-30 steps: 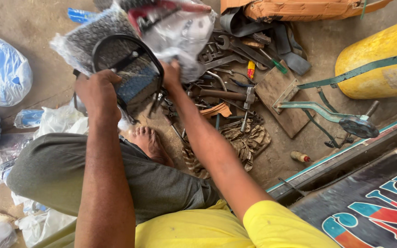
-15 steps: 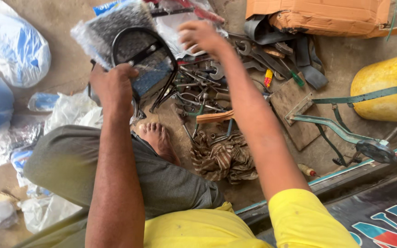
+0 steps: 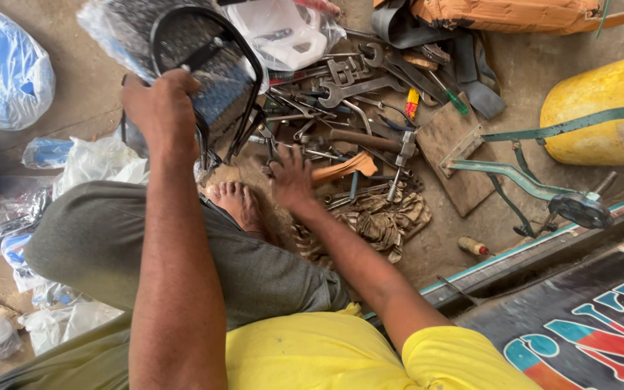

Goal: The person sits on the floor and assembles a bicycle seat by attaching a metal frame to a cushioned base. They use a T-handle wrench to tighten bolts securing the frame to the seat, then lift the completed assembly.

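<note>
possibly slipping: left hand (image 3: 159,108) grips the black wire rack (image 3: 207,65); right hand (image 3: 290,177), open, rummages among sharp, loose tools (image 3: 341,94).

Left hand (image 3: 160,108) fingers curl behind black wire frame (image 3: 207,79), grip point hidden. Right hand (image 3: 292,177) fingertips buried in tool pile (image 3: 341,108); touched tool unclear. Frame's far part cut by top edge. Yellow tank (image 3: 601,108) cut at right edge. Plastic bags (image 3: 1,72) cropped left.

A rough floor-level repair workshop: spanners (image 3: 359,88), a hammer (image 3: 370,141) and screwdrivers (image 3: 413,102) lie scattered on the bare concrete floor (image 3: 536,79).
</note>
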